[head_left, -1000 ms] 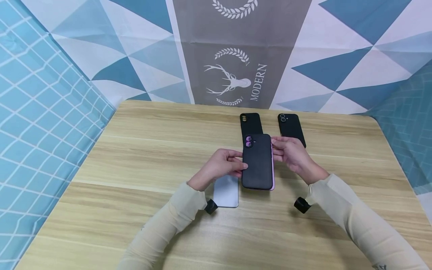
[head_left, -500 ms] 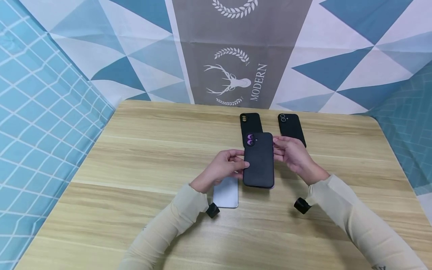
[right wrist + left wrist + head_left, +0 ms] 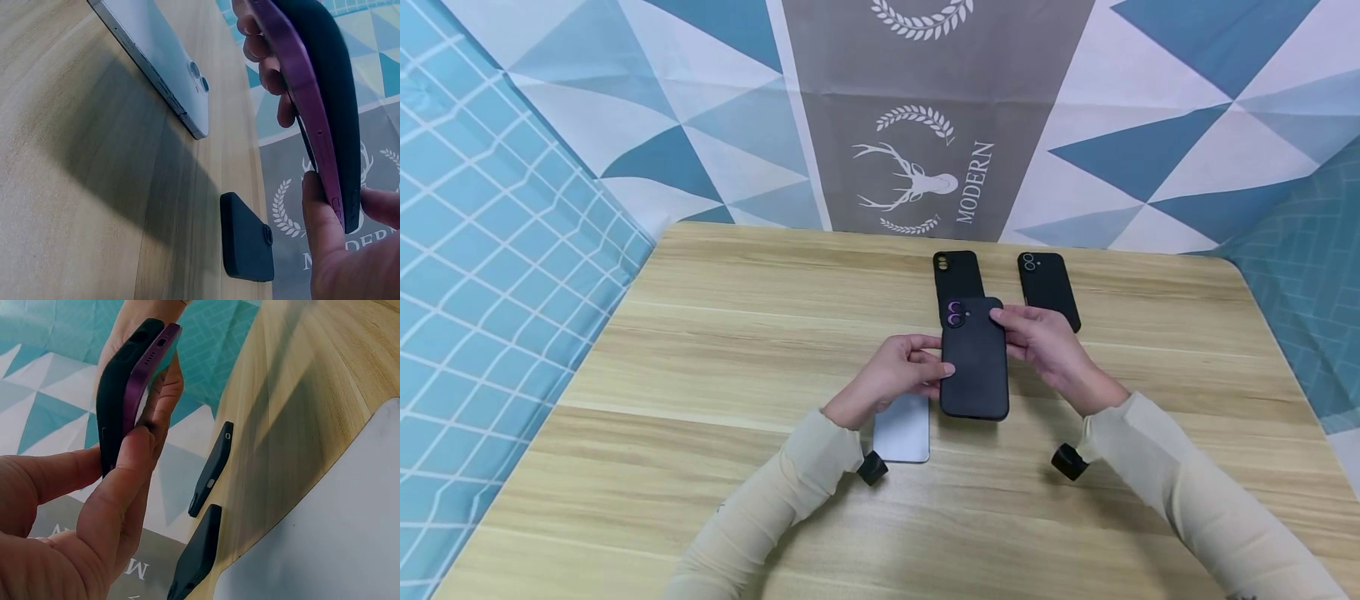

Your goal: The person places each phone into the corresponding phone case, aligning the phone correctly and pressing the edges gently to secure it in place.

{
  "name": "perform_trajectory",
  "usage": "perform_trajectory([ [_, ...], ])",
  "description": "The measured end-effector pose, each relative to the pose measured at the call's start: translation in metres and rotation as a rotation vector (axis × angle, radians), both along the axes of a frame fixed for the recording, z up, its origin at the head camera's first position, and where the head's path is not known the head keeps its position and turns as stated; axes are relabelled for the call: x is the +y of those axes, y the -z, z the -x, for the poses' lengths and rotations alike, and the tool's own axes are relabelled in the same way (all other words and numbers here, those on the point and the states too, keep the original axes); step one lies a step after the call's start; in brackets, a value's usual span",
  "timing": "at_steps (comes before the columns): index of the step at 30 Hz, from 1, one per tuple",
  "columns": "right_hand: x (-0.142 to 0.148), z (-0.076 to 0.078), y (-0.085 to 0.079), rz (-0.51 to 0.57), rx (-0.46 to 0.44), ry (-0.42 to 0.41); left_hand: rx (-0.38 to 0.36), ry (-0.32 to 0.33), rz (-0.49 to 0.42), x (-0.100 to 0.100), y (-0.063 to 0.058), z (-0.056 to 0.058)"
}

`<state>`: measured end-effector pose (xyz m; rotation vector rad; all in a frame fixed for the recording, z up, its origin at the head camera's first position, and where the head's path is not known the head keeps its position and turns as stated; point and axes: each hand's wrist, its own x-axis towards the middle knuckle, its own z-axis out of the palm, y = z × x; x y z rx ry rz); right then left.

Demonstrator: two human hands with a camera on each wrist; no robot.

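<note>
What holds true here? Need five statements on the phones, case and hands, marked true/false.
1. The left hand and right hand both grip the black case and purple phone. True.
2. The case hides the purple phone's whole side edge. False: both wrist views show purple edge exposed.
3. The silver phone lies on the table, lenses facing up. True.
4. The purple phone rests on the table. False: it is held above it.
5. Two other black items lie farther back, touching each other. False: a gap separates them.
</note>
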<state>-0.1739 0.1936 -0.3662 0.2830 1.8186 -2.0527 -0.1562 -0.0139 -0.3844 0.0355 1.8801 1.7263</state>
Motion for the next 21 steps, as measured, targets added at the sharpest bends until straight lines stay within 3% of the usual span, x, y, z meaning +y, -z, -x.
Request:
perform_trajectory([
  [6, -0.0028, -0.0021, 0.0005, -0.079, 0.01, -0.022, -0.031, 0.014, -0.023, 0.0011, 0.0008, -0.0003],
  [14, -0.0037, -0.0034, 0.0026, -0.12, 0.001, -0.059, -0.037, 0.064, -0.033, 0.0005, 0.001, -0.0016],
  [21, -0.0048, -0.0047, 0.0026, -0.122, -0.017, -0.131, -0.036, 0.068, -0.059, 0.0004, 0.0, -0.0039],
])
